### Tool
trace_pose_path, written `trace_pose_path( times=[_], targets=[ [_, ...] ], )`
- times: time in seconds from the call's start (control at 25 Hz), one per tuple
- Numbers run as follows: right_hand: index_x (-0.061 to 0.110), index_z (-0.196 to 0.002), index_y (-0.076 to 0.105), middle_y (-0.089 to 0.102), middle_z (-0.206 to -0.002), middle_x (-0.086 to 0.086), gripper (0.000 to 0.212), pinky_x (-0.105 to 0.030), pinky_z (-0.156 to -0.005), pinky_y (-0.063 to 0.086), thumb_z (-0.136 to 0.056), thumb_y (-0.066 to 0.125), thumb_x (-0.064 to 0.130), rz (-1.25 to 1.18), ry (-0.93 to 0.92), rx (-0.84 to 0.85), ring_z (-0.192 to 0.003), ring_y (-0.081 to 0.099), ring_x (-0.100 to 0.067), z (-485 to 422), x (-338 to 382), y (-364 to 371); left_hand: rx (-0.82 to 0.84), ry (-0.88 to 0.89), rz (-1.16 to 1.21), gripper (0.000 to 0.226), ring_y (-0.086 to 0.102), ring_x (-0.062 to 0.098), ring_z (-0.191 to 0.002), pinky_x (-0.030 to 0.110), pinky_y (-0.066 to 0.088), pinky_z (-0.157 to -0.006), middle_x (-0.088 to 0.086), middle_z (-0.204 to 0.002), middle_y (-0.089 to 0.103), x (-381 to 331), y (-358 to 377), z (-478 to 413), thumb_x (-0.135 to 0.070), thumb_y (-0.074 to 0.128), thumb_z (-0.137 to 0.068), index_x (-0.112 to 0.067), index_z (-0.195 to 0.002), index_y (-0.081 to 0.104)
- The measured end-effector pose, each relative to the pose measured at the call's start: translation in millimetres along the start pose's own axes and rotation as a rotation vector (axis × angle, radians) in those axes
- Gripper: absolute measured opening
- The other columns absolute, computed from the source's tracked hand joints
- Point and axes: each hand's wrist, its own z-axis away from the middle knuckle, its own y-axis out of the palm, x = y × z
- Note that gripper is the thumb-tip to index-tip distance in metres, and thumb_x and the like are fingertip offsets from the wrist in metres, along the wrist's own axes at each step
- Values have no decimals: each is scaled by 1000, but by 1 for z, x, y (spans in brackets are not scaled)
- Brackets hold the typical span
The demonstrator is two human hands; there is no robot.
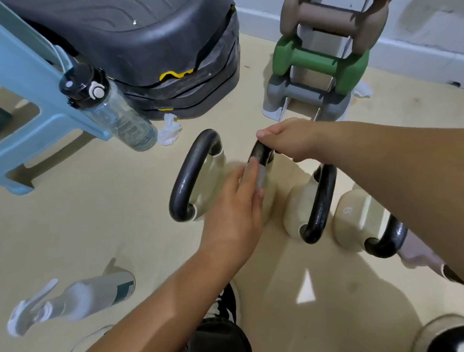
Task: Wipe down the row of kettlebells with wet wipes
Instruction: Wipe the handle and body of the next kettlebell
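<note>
Beige floor (94, 208) holds kettlebells (296, 207). Right hand (290, 141) curls tight round one handle (260, 152). Left hand (232, 218) reaches out, flat fingers (248, 183) pressing a wipe (258, 172) there.

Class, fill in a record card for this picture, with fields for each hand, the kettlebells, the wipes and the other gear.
Kettlebells: a row of at least four, cream bodies, black handles
Right hand: grips the handle of the second kettlebell from the left
Left hand: fairly straight fingers press a blurred pale wipe to that handle
Used wipe: crumpled on the floor beside the water bottle
Behind: dumbbell rack, blue stool
Near left: spray bottle, blurred
</note>
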Motion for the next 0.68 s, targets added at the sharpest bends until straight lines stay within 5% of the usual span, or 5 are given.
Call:
trace_pose_path(
  times=[0.12,0.24,0.36,0.52,0.68],
  targets=[
    [30,-129,65,51,-117,4,49,-36,-102,42,-102,35,57,72,-41,-30,-106,49,-20,4,2,0,64,-100,-42,63,57,34,-120,53,52,-93,14,-137,55,-7,5,4,-43,32,-104,-27,-162,13],
    [30,-130,65,52,-123,5,48,-37,-106,41,-102,36,55,57,-24,-9,-109,49,-20,1,2,1,110,-198,-85,52,67,36,-101,45,52,-77,11,-120,68,-14,3,-40,-43,30,-107,-18,-153,32],
    [26,-128,63,58,-135,3,53,-45,-101,48,-96,40,62,-157,117,-35,-120,56,-23,-7,-3,2,273,-302,64,36,67,24,-86,34,48,-64,3,-99,67,-26,-5,-89,-45,32,-107,-17,-118,53],
    [26,-132,57,61,-133,3,61,-41,-91,51,-90,38,66,-222,149,-22,-119,60,-21,-14,-7,1,257,-279,173,38,66,25,-103,37,53,-81,1,-113,69,-18,-1,-83,-47,39,-105,-21,-130,52],
    [27,-117,67,63,-127,2,54,-37,-85,53,-88,45,66,-123,109,-4,-116,61,-22,-15,-8,0,81,-117,221,62,45,13,-137,34,40,-111,-3,-155,45,13,15,11,-37,43,-106,-40,-160,13]
  ],
)
